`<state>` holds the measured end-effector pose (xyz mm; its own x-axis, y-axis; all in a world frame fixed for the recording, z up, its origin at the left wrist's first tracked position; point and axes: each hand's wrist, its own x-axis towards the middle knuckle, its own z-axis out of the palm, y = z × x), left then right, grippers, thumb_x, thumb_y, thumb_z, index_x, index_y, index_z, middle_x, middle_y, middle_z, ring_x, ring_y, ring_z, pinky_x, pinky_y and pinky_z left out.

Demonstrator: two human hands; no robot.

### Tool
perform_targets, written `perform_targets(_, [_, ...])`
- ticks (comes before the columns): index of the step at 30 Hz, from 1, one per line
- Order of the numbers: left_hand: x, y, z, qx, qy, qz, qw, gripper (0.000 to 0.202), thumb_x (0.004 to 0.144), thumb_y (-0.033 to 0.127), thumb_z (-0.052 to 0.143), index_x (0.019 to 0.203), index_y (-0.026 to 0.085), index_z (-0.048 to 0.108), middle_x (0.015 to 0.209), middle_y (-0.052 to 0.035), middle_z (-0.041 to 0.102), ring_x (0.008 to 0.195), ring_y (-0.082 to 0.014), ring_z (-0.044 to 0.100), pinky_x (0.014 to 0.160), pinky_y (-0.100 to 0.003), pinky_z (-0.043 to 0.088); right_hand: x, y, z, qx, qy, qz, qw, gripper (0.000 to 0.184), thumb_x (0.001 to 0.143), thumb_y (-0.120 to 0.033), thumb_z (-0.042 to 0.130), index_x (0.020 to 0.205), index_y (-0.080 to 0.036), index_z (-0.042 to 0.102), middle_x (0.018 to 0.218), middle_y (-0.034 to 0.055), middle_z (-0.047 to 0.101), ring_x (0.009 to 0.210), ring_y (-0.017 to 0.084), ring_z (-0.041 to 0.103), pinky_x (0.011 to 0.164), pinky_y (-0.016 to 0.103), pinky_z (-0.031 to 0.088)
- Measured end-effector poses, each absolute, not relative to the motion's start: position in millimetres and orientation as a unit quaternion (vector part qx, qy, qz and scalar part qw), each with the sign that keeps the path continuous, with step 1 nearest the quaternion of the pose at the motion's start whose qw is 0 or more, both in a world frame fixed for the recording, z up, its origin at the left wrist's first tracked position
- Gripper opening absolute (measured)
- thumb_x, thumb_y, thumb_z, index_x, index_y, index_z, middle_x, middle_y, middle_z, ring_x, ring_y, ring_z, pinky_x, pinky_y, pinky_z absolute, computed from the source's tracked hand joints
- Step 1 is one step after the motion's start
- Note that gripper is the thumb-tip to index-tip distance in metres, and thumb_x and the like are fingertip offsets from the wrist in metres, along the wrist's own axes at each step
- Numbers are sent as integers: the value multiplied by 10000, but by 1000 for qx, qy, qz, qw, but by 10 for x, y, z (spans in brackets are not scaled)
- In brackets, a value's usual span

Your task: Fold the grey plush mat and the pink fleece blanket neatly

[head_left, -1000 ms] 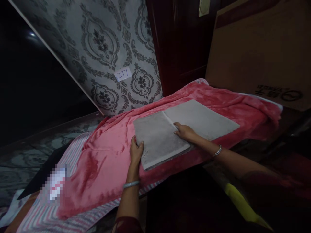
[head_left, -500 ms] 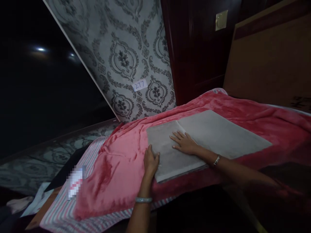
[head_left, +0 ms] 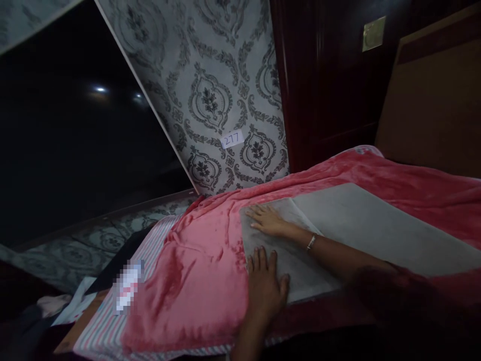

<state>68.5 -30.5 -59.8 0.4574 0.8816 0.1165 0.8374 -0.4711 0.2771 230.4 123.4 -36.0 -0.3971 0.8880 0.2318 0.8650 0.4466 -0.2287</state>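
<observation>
A flat grey piece, apparently folded cloth, lies over a pink blanket. A straight crease or overlapping edge crosses it, splitting off a smaller left part. My right hand rests flat on that left part by its far left corner, fingers spread. Nearer to me, my left hand lies palm down at the left edge of the cloth, its fingers stretched out and thumb apart. Neither hand grips anything. My right forearm covers some of the crease and the near side of the cloth.
Under the blanket shows a striped sheet. A large dark screen stands at the left against patterned wallpaper bearing a paper label marked 277. A cardboard panel leans at the right, beside dark red wood.
My right hand has slid left and away from me, towards the cloth's far left corner. My left hand has flattened, its fingers more outstretched. The camera view has shifted.
</observation>
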Motion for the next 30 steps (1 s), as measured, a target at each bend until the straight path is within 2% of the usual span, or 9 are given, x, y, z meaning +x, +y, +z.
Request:
perform_targets(6, [624, -273, -722, 844, 507, 151, 89, 629, 898, 407, 550, 1500, 239, 481, 1637, -132, 288, 1538, -357, 199, 1244, -622, 165, 2192, 1545, -572, -472, -869, 99, 108, 619, 1007, -573, 334, 1575, -327, 341, 1650, 52, 279, 1525, 293, 209, 1191, 633, 145])
perform_targets(11, [628, -258, -730, 842, 508, 151, 98, 632, 881, 386, 568, 1493, 251, 492, 1638, -116, 283, 1533, -368, 210, 1241, -633, 174, 2261, 1587, -513, -471, -871, 107, 88, 619, 1002, -569, 365, 1576, -339, 337, 1652, 44, 273, 1524, 295, 214, 1196, 617, 149])
perform_targets(16, [619, -212, -752, 845, 509, 137, 88, 633, 896, 398, 540, 1510, 260, 467, 1644, -100, 282, 1536, -359, 208, 1246, -618, 164, 2522, 1515, -517, -546, -827, 79, 109, 633, 989, -615, 366, 1562, -348, 371, 1645, 62, 296, 1524, 329, 203, 1191, 645, 111])
perform_targets(20, [620, -180, -751, 848, 508, 126, 83, 629, 894, 385, 539, 1505, 251, 475, 1642, -108, 287, 1534, -355, 218, 1244, -613, 167, 2635, 1493, -538, -559, -814, 88, 130, 637, 1000, -608, 331, 1568, -321, 368, 1643, 80, 299, 1526, 314, 199, 1199, 625, 114])
perform_targets(24, [629, -163, -728, 848, 509, 128, 69, 611, 897, 369, 533, 1495, 248, 490, 1632, -119, 309, 1527, -350, 242, 1237, -608, 189, 2709, 1493, -514, -560, -816, 89, 111, 630, 1002, -582, 339, 1565, -301, 377, 1640, 75, 309, 1520, 299, 223, 1206, 597, 131])
perform_targets(30, [633, -117, -730, 854, 503, 126, 47, 598, 901, 395, 534, 1480, 246, 512, 1615, -121, 354, 1513, -363, 278, 1229, -603, 214, 3260, 1275, -609, -691, -709, 44, 131, 644, 1001, -572, 288, 1576, -289, 356, 1655, 78, 265, 1518, 294, 234, 1193, 583, 190])
